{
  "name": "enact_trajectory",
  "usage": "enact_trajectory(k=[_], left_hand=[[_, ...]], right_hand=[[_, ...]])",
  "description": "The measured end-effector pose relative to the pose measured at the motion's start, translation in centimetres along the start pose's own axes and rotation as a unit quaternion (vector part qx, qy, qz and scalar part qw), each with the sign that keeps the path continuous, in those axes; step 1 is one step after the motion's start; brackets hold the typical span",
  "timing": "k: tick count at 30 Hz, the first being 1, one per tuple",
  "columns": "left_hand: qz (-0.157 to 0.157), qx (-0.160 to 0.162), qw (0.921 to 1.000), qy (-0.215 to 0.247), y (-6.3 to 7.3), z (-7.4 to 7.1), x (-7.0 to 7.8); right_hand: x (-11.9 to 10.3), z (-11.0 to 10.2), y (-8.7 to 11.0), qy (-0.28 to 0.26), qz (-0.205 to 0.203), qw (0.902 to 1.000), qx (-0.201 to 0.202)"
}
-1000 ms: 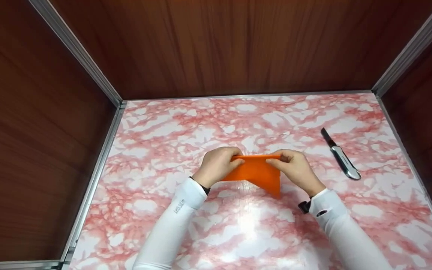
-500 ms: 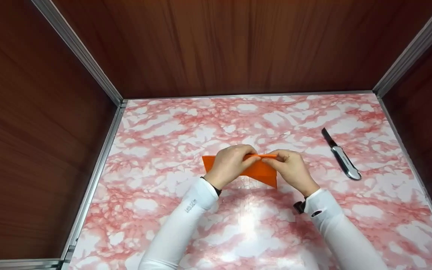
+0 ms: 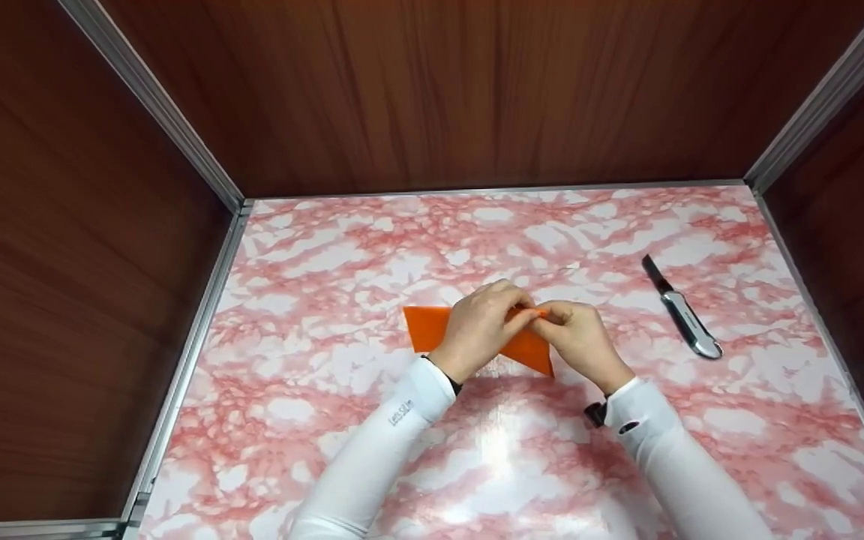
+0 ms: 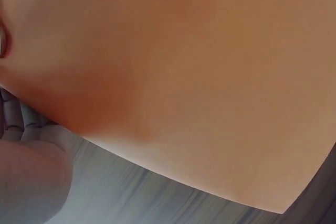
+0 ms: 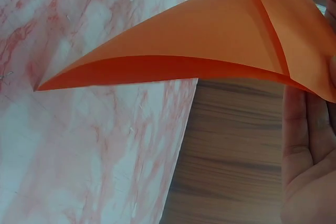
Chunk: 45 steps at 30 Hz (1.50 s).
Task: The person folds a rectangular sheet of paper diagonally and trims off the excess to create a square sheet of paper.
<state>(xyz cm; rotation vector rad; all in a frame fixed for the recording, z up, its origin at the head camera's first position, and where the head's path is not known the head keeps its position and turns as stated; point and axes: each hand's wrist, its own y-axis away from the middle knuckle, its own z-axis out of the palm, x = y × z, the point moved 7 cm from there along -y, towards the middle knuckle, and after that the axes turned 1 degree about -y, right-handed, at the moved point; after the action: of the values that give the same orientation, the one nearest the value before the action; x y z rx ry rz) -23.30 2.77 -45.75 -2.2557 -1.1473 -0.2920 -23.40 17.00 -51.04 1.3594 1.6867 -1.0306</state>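
A folded sheet of orange paper [image 3: 426,328] is held up over the middle of the table. My left hand [image 3: 479,326] pinches its top edge between thumb and fingers, close beside my right hand [image 3: 580,336], which pinches the same edge near its right end. The paper's left end sticks out past my left hand, and a pointed corner hangs down at the right. In the left wrist view the paper [image 4: 210,77] fills most of the picture. A folded flap [image 5: 299,30] and a long point show in the right wrist view. My left hand hides the paper's middle.
A utility knife [image 3: 691,324] with its dark blade out lies on the right of the red-and-white marbled table [image 3: 289,450]. Brown wood-grain panels [image 3: 432,90] with metal edging stand at the back, left and right.
My left hand has slid rightward along the paper's top edge, up to my right hand. The paper's left end now shows beyond it. The knife has stayed still.
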Motion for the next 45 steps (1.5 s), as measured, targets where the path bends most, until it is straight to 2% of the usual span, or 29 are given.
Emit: enact_trajectory(k=[4, 8, 16, 23, 25, 29, 36, 45], left_hand=[[-0.002, -0.009, 0.9999, -0.008, 0.0, 0.1, 0.2], [-0.002, -0.016, 0.9999, 0.005, 0.0, 0.0, 0.0], [-0.014, -0.037, 0.9990, 0.018, 0.3, -0.1, -1.2], [-0.026, -0.045, 0.9984, 0.023, 0.4, -0.2, -1.3], [-0.029, -0.046, 0.9980, 0.033, 0.3, -0.2, -1.4], [-0.039, -0.059, 0.9957, 0.059, 0.4, -0.2, -1.7], [-0.042, -0.070, 0.9954, 0.049, 0.5, -0.7, -1.9], [-0.056, -0.074, 0.9934, 0.067, 0.7, -0.8, -2.5]], right_hand=[[-0.1, 0.1, 0.0, -0.003, -0.007, 1.0000, -0.001], [-0.2, 0.1, 0.0, -0.011, -0.013, 0.9999, -0.001], [-0.1, -0.1, 0.0, -0.015, 0.002, 0.9998, -0.010], [-3.6, -0.6, 1.0, -0.018, -0.001, 0.9997, -0.017], [-3.8, -0.7, 1.0, -0.023, -0.001, 0.9996, -0.017], [-3.6, -0.8, 1.0, -0.028, 0.003, 0.9994, -0.019], [-0.3, -0.7, 0.4, -0.018, 0.016, 0.9997, -0.009], [0.0, -0.9, 0.4, -0.018, 0.003, 0.9998, -0.005]])
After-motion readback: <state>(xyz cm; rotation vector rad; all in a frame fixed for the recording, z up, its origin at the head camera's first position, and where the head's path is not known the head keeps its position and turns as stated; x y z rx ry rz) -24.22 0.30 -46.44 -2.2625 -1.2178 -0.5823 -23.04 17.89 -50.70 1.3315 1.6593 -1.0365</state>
